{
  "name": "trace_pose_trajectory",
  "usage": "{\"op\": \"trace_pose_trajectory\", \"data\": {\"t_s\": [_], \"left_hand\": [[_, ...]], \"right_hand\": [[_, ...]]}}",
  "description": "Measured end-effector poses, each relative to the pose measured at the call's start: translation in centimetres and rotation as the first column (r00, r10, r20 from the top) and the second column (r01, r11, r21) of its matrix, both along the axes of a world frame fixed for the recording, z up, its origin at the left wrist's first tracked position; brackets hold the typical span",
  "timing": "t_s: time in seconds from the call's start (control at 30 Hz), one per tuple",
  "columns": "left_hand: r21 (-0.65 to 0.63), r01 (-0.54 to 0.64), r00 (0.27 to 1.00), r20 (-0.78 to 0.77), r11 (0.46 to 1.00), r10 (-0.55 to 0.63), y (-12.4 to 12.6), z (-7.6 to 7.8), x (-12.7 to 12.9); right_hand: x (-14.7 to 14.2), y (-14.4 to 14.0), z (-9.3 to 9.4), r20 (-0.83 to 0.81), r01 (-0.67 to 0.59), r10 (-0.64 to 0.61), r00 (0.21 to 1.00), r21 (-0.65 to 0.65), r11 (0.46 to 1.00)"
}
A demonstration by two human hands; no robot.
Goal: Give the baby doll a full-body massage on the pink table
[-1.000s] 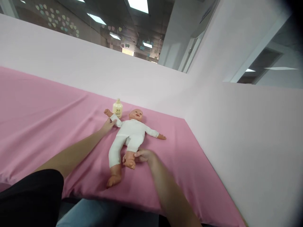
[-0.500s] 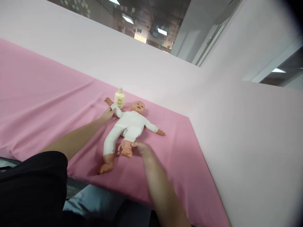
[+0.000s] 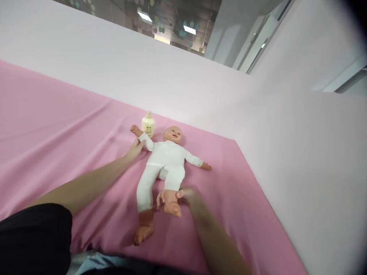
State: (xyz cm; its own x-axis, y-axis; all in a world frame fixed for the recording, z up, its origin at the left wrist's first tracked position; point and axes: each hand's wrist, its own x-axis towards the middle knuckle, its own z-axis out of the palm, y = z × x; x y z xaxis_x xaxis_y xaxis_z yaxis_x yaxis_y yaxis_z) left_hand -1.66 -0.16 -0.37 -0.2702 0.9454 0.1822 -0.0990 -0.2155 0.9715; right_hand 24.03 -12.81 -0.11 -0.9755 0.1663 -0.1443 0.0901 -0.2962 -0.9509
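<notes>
Doll [image 3: 164, 160] in a white suit lies on its back at the middle of the frame, on the pink sheet [image 3: 57, 130] that fills the left and lower picture below pale walls, head toward the upper right and bare feet toward the bottom edge. Left hand [image 3: 134, 148] reaches in from the lower left, fingers pinched on the doll's sleeved arm, while the right hand [image 3: 186, 194] comes up from the bottom, fingers gripping the doll's bent leg near the ankle. Just above the raised arm, a small cream bottle [image 3: 148, 124] stands upright against the wall.
</notes>
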Motion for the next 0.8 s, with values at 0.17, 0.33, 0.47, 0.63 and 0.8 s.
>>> {"op": "trace_pose_trajectory", "data": {"t_s": [0.17, 0.33, 0.47, 0.63, 0.8], "left_hand": [[0.154, 0.101, 0.979, -0.192, 0.983, -0.071, -0.8, -0.2, 0.4], [0.381, 0.276, 0.760, -0.648, 0.883, 0.042, -2.3, 0.3, 0.8], [0.404, 0.461, 0.534, -0.837, 0.790, 0.117, -3.0, 0.9, 1.2], [0.438, 0.510, 0.443, -0.872, 0.741, 0.210, -2.9, 1.1, 1.3], [0.460, 0.467, 0.521, -0.833, 0.755, 0.186, -3.0, 1.1, 1.4]], "right_hand": [[-0.2, 0.3, -0.8, -0.296, -0.019, -0.027, 0.955, -0.153, 0.988], [0.0, 0.3, -0.1, -0.415, 0.140, -0.301, 0.859, -0.376, 0.916], [0.4, 0.6, 1.7, -0.236, 0.407, -0.621, 0.748, -0.575, 0.710], [0.5, 1.2, 2.0, -0.098, 0.532, -0.716, 0.691, -0.603, 0.595], [0.8, 0.8, 1.8, -0.120, 0.499, -0.642, 0.758, -0.528, 0.687]]}}
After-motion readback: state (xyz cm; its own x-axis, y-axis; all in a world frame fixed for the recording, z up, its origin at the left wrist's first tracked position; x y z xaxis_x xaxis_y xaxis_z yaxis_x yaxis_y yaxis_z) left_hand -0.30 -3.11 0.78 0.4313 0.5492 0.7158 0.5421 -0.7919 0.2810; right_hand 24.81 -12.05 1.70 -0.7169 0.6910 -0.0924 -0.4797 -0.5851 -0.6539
